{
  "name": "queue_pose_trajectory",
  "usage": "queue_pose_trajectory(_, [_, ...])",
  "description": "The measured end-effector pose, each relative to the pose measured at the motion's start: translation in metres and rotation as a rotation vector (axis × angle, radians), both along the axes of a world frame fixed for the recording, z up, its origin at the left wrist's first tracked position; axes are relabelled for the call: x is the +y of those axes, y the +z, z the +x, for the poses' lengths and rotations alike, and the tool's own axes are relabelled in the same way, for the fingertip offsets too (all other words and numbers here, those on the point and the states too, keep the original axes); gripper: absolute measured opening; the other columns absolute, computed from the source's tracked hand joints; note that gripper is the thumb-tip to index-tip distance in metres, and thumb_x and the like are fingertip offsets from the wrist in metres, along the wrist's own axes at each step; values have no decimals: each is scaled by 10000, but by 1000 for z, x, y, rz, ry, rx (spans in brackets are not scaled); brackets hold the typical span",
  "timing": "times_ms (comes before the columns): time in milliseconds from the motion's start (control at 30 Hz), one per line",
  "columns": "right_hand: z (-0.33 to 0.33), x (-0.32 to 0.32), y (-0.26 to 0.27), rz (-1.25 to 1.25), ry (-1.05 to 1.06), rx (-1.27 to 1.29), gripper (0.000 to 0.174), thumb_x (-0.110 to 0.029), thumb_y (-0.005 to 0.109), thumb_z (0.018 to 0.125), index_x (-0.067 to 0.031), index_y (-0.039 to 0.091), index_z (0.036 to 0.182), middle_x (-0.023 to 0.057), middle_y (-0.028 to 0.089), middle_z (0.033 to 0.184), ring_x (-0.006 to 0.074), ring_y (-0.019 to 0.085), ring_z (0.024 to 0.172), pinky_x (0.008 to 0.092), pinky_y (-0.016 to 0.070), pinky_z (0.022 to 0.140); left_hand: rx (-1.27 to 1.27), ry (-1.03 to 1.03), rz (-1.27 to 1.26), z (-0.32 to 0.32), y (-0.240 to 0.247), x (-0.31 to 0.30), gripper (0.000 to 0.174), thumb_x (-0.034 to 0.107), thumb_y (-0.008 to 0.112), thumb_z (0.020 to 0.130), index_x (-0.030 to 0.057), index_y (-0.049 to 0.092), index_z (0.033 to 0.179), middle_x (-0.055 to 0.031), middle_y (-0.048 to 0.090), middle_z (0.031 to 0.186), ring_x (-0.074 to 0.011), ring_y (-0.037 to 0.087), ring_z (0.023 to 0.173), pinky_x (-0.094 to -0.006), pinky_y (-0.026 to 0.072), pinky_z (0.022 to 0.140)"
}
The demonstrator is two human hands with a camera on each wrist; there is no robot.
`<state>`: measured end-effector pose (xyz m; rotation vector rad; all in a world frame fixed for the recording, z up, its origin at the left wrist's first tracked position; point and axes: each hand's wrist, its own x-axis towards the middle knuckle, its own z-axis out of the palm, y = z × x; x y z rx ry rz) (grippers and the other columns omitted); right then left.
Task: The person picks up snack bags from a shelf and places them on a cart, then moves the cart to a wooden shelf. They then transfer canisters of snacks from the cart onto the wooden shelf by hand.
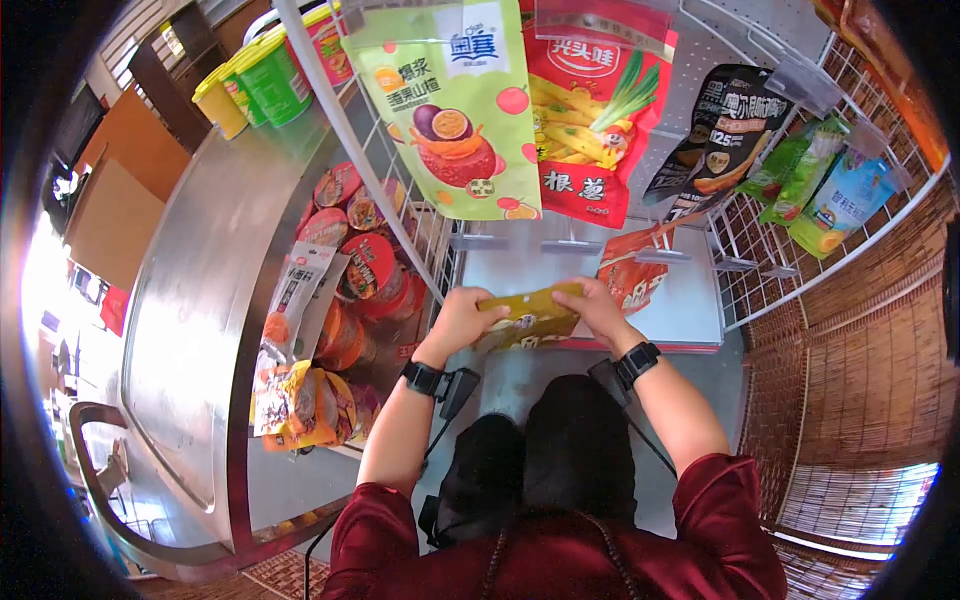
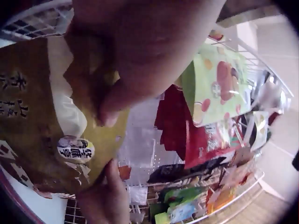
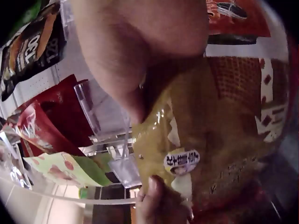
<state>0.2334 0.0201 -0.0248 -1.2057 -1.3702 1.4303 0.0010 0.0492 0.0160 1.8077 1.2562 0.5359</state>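
Note:
A gold-brown snack bag (image 1: 530,318) is held between both hands in front of the rack, above the knees. The left hand (image 1: 462,325) pinches its top left corner, and the right hand (image 1: 602,312) pinches its top right corner. Close up in the left wrist view, the thumb of the left hand (image 2: 145,56) presses the bag (image 2: 42,121) near its top edge. In the right wrist view the right hand (image 3: 135,51) grips the same bag (image 3: 219,135), which shows a small oval label and a hang hole.
Green (image 1: 455,120), red (image 1: 595,110) and black (image 1: 725,135) bags hang on the wire rack, with smaller packets (image 1: 845,200) at right. An orange-red bag (image 1: 635,268) is low behind the right hand. Instant-noodle cups (image 1: 370,265) and a metal counter (image 1: 200,290) stand left.

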Motion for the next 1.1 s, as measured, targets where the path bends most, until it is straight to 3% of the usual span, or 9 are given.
queue_pose_trajectory(67, [3,0,5,-127,-292,292,231,-163,607,802,9,591,957,41,612,878,108,549,808,261,438,735,-86,31,46,15,-10,15,243,204,699,701,-27,625,703,-63,558,553,-84,490,483,-260,400,465])
queue_pose_trajectory(167, [9,5,1,31,-391,215,236,-161,612,797,18,583,948,51,609,879,115,551,810,264,428,742,-346,126,-111,38,-35,37,223,172,712,692,-31,630,739,-28,596,676,-89,529,602,-236,417,553])
queue_pose_trajectory(300, [23,11,-14,121,-554,-12,252,-168,635,779,25,596,937,58,614,894,118,553,814,260,424,751,-424,113,-142,63,-53,50,223,163,708,698,-28,628,780,-36,604,704,-86,532,612,-231,419,559])
queue_pose_trajectory(400, [26,20,-29,184,-686,53,242,-155,652,763,16,616,930,62,621,881,116,553,809,255,424,752,-564,165,-169,77,-50,56,236,148,711,696,-28,618,823,-49,611,750,-95,546,647,-234,436,585])
queue_pose_trajectory(567, [35,24,-14,215,-656,122,224,-130,656,755,6,630,931,63,626,876,117,556,807,251,427,750,-569,166,-45,80,-57,72,253,63,686,665,-38,597,879,-85,613,822,-146,576,729,-256,466,664])
queue_pose_trajectory(800, [35,30,-15,267,-629,147,212,-114,641,766,14,628,933,63,627,884,113,556,810,239,426,746,-418,174,16,75,-24,63,274,61,666,666,-50,602,908,-106,604,860,-147,572,769,-258,464,674])
queue_pose_trajectory(867, [36,33,-12,291,-608,160,211,-116,641,767,16,628,931,63,627,884,114,555,812,238,425,747,-525,194,33,77,-25,62,171,75,658,690,-20,628,829,-70,625,767,-126,573,690,-257,462,645])
queue_pose_trajectory(1100, [38,39,-13,263,-652,159,225,-136,654,762,14,630,929,70,625,879,126,558,811,245,420,754,-534,174,58,82,-28,67,164,99,672,702,-28,631,798,-64,627,731,-112,567,664,-243,453,628])
